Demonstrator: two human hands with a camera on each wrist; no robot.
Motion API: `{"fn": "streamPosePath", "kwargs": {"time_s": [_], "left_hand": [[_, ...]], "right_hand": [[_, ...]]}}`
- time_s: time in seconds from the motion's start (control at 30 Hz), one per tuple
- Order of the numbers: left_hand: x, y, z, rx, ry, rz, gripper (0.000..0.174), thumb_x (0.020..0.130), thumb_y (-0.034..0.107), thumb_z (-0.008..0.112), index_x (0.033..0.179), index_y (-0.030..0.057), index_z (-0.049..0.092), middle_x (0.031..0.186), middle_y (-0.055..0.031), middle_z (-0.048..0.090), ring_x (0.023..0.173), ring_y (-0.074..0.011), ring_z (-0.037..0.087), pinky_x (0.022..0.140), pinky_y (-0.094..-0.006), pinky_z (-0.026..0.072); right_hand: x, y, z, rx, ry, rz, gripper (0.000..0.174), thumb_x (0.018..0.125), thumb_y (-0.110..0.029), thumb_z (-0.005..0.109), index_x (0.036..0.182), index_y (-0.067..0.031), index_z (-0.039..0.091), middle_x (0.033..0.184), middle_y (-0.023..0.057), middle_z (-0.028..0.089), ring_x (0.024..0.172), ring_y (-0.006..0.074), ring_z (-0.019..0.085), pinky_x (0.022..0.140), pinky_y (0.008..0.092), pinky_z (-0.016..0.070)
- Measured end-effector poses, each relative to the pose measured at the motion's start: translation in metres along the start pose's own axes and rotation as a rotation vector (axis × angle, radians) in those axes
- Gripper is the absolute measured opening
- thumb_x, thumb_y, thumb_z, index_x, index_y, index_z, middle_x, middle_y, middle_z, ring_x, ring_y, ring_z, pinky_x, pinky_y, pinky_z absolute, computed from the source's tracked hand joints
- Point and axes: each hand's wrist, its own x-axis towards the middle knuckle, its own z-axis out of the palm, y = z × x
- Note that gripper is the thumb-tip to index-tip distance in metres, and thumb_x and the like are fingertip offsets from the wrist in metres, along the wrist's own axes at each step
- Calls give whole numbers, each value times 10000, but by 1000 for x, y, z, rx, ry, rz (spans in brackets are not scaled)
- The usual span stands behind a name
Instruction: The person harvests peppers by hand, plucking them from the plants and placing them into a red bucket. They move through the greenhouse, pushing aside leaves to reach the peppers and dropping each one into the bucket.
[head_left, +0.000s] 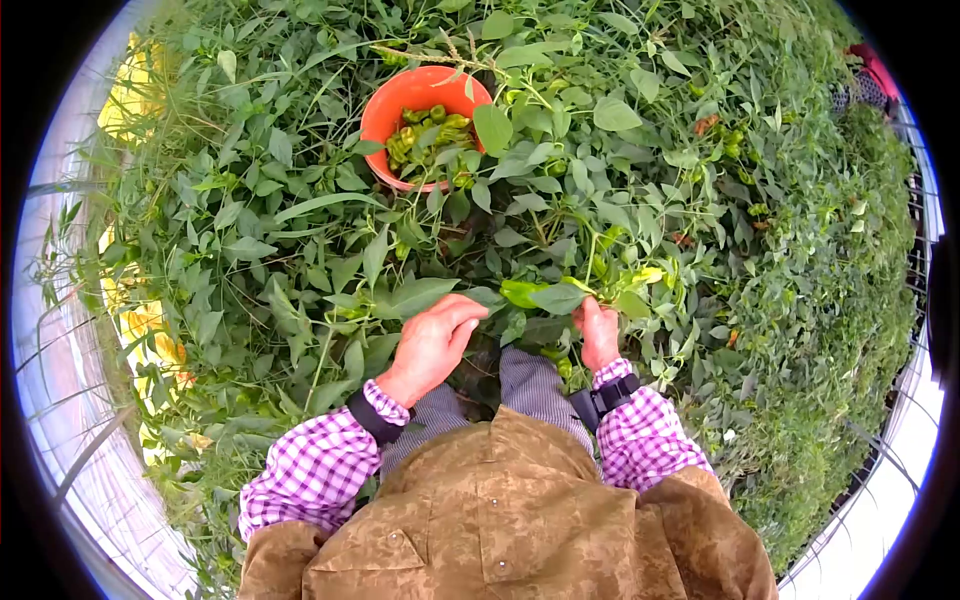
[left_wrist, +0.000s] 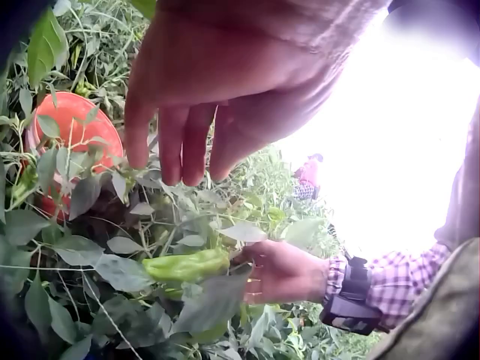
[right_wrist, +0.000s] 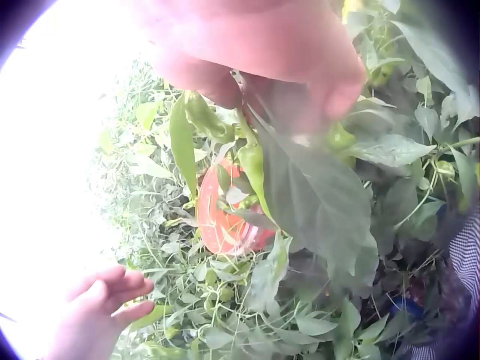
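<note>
right hand [head_left: 598, 335] pinches green pepper [left_wrist: 187, 264] at its stalk end; left hand [head_left: 432, 345] loose, fingers straight, on leaves [head_left: 420, 295]; best hold leaves aside, snap cleanly

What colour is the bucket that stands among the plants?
Orange-red. The bucket shows best in the head view.

A round orange plastic bucket [head_left: 400, 100] sits among leafy green plants [head_left: 760, 300], with picked green peppers [head_left: 425, 135] inside it. A figure in red [head_left: 868, 72] shows far off, upper right.
</note>
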Motion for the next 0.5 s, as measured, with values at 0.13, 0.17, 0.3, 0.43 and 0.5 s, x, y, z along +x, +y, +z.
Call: {"fn": "streamPosePath", "kwargs": {"time_s": [0.13, 0.17, 0.3, 0.43, 0.5], "left_hand": [[67, -19, 83, 149, -72, 101, 267, 816, 60, 599, 1081, 53, 630, 1133, -99, 599, 1088, -282, 558, 917, -368, 450], [75, -25, 98, 163, -104, 93, 354, 782, 87, 642, 1132, 62, 597, 1172, -88, 579, 1114, -292, 538, 936, -378, 437], [90, -27, 109, 117, -99, 16, 444, 741, 131, 705, 1148, 25, 564, 1165, -116, 580, 1101, -306, 549, 930, -370, 442], [95, -32, 105, 178, -119, -58, 413, 773, 134, 691, 1127, -27, 554, 1087, -158, 596, 1005, -302, 592, 878, -368, 462], [94, -36, 103, 104, -161, -102, 382, 783, 127, 681, 1112, -27, 564, 1057, -145, 608, 962, -267, 600, 856, -350, 466]], "right_hand": [[14, 36, -4, -180, -207, -368, 218, 759, -90, 618, 974, -55, 600, 878, 88, 595, 787, 247, 590, 684, 370, 474], [17, 47, -2, -182, -165, -406, 269, 716, -108, 659, 973, -85, 581, 849, 109, 539, 786, 302, 554, 656, 414, 449], [16, 50, -6, -270, -147, -308, 259, 881, -264, 618, 1058, -76, 642, 957, 9, 660, 867, 116, 600, 739, 255, 430], [-19, -3, -12, -45, -407, -2, 330, 904, -267, 599, 1162, -61, 593, 1065, 42, 641, 948, 125, 597, 802, 265, 437], [-12, -8, -17, -77, -563, 72, 336, 909, -224, 594, 1183, -32, 577, 1071, 76, 633, 916, 138, 626, 773, 272, 474]]}}
